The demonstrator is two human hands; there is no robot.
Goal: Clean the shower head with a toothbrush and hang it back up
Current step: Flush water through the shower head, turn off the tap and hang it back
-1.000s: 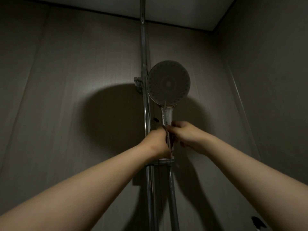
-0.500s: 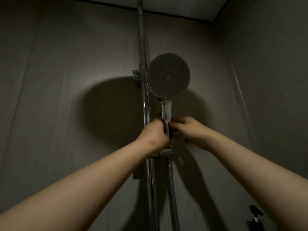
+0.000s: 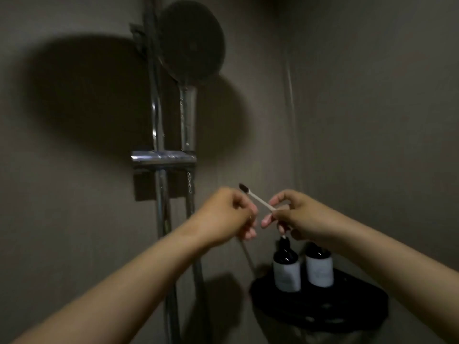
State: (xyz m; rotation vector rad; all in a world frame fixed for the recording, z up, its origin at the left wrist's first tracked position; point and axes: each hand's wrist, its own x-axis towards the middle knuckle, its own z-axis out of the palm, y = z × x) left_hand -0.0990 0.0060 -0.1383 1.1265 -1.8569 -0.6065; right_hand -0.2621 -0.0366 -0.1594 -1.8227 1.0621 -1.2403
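Dim grey-brown walls (image 3: 74, 219) meet in a corner at about 1 o'clock, and a chrome rail (image 3: 155, 95) runs upright down the back wall. The shower head (image 3: 192, 40) hangs at about 11 o'clock in the view. Its round face is dark and blurred, and its handle (image 3: 187, 120) stands in the chrome bracket (image 3: 164, 157) clamped to the rail. A hose (image 3: 196, 269) drops from under the bracket towards 6 o'clock.

Both hands are raised below the bracket, near the middle of the view. The right hand (image 3: 295, 217) pinches the pale handle of the toothbrush (image 3: 258, 201) between thumb and curled fingers, and the dark bristle end points to about 10 o'clock. The left hand (image 3: 223, 217) sits just beside the brush's neck with its fingers curled. Whether it touches or grips the brush cannot be told.

At about 5 o'clock a black corner shelf (image 3: 323, 311) carries two dark bottles with pale labels, the left bottle (image 3: 285, 269) and the right bottle (image 3: 319, 269), standing upright side by side. The right hand partly covers their tops.
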